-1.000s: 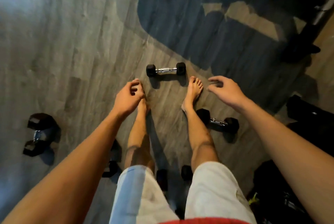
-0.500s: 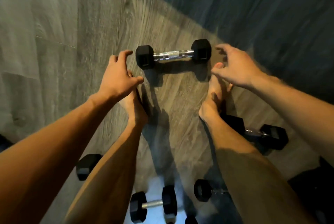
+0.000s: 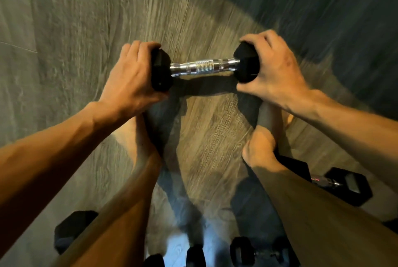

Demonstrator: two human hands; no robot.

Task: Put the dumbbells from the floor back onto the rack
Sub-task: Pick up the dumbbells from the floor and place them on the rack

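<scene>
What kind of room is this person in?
Likely a home gym or workout room. The left hand and right hand grip a dumbbell by its ends, and other dumbbells lie on the wood-look floor.

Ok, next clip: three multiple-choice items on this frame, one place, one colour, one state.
1. The gripped dumbbell is: A) ahead of the feet B) behind the heels C) on a rack.
2. Its ends are: A) red B) black C) yellow.
3. The left hand is: A) flat on the floor B) hanging empty C) curled round a dumbbell end.
Answers: 1 A, it is beyond both feet; 2 B, both ends look black; 3 C, its fingers wrap the left end.
</scene>
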